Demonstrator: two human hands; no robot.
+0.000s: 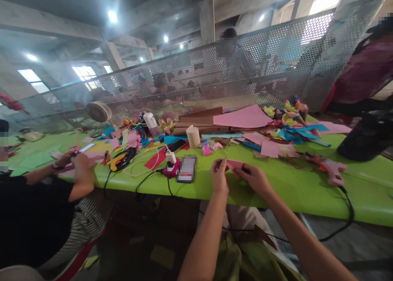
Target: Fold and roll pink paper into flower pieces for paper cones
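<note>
Pink paper piece (235, 164), pinched at both ends by left hand (219, 175) and right hand (254, 178), fingers closed on it, just above near edge of green desk (291, 186); seemingly mid-fold; steady two-handed pinch needed for any further crease

A green counter (294, 182) carries coloured paper scraps (135, 139), a large pink sheet (242, 118) lying over brown cardboard boxes (199, 115), a cream paper roll (193, 136) upright near a phone (177, 145), and a pink glue gun (333, 170) to the right. A perforated metal screen (260, 60) stands behind. A small fan (98, 111) sits far left, and a person in a black top (30, 215) sits at the left end.
</note>
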